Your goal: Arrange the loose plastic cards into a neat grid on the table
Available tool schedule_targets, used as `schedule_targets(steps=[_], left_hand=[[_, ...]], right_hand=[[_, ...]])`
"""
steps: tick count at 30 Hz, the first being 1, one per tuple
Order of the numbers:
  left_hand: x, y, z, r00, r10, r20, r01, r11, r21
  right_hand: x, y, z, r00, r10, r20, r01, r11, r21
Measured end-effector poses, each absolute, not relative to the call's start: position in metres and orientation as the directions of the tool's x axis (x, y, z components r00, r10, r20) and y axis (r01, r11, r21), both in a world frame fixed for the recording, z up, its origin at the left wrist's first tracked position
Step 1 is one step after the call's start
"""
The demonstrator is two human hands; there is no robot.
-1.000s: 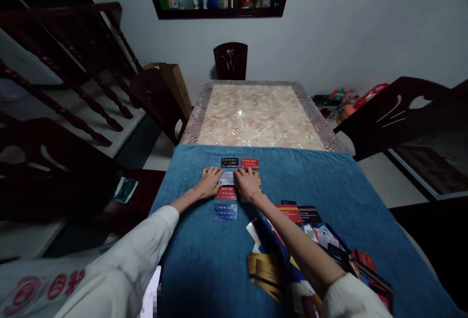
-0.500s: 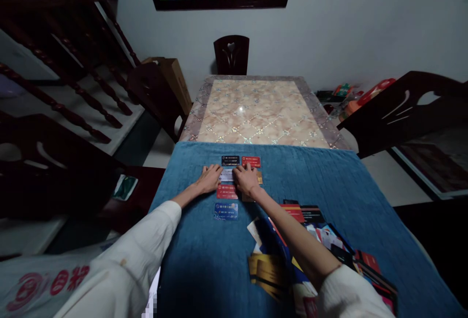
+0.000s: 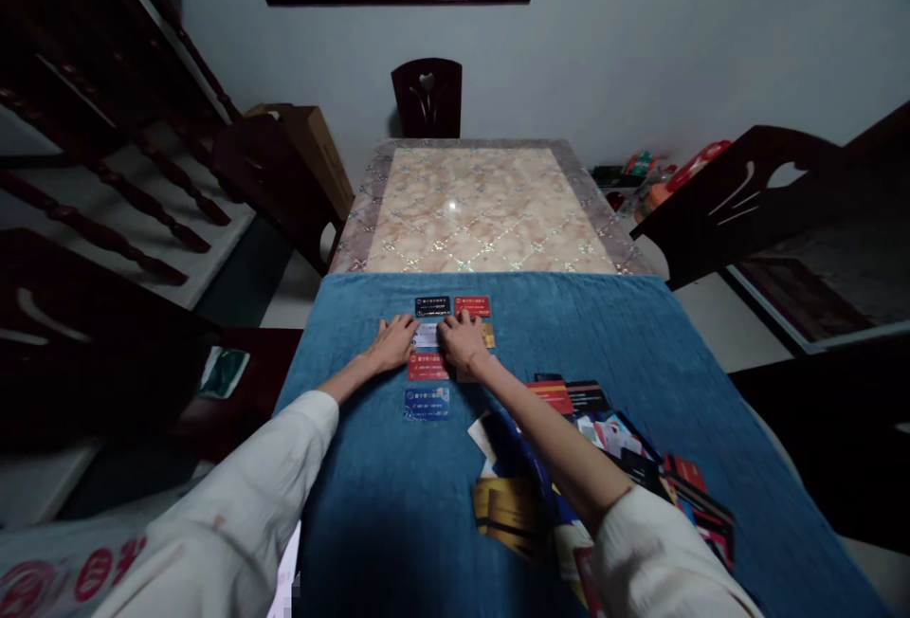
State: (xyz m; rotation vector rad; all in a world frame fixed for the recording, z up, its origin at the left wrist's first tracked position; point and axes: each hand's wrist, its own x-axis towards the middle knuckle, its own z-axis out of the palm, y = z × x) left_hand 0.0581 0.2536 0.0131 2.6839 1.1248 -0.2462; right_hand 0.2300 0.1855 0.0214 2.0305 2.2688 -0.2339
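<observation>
Plastic cards lie in two short columns on a blue cloth (image 3: 640, 334). A black card (image 3: 432, 306) and a red card (image 3: 472, 306) form the far row. My left hand (image 3: 391, 345) and my right hand (image 3: 463, 343) rest flat, fingers spread, on either side of a white card (image 3: 426, 336) and touch its edges. A gold card (image 3: 488, 336) shows from under my right hand. Nearer me lie a red card (image 3: 427, 368) and a blue card (image 3: 427, 403).
A loose pile of several mixed cards (image 3: 611, 452) spreads across the cloth at the near right, under my right forearm. Beyond the cloth the marble-patterned tabletop (image 3: 490, 210) is bare. Dark wooden chairs (image 3: 425, 97) stand around the table, with a stair railing (image 3: 106, 163) on the left.
Both hands stay on the white card with hardly any shift. The camera has swung slightly right and down, so everything sits a little further left and higher in the picture.
</observation>
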Motion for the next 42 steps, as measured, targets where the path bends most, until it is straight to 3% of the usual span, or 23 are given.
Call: schedule_targets(steps=[12,17,25,34,42], left_hand=[[0.058,0.263,0.013,0.713,0.653,-0.257,0.696,-0.705,0.138],[0.062,0.259,0.017,0.694,0.673,-0.257,0.703,-0.710,0.040],[0.076,0.245,0.023,0.719,0.689,-0.091,0.695,-0.712,0.101],[0.111,0.208,0.026,0.815,0.579,-0.008,0.573,-0.803,0.163],[0.152,0.147,0.027,0.926,0.377,0.018,0.367,-0.910,0.192]], right_hand=[[0.234,0.173,0.031,-0.115,0.984,-0.134,0.993,0.110,-0.043],[0.243,0.155,0.032,-0.126,0.988,-0.094,0.990,0.119,-0.073],[0.254,0.128,0.036,-0.109,0.992,-0.065,0.990,0.102,-0.100],[0.273,0.084,0.045,-0.043,0.997,-0.061,0.995,0.037,-0.093],[0.311,0.021,0.040,0.069,0.998,0.001,0.994,-0.068,-0.084]])
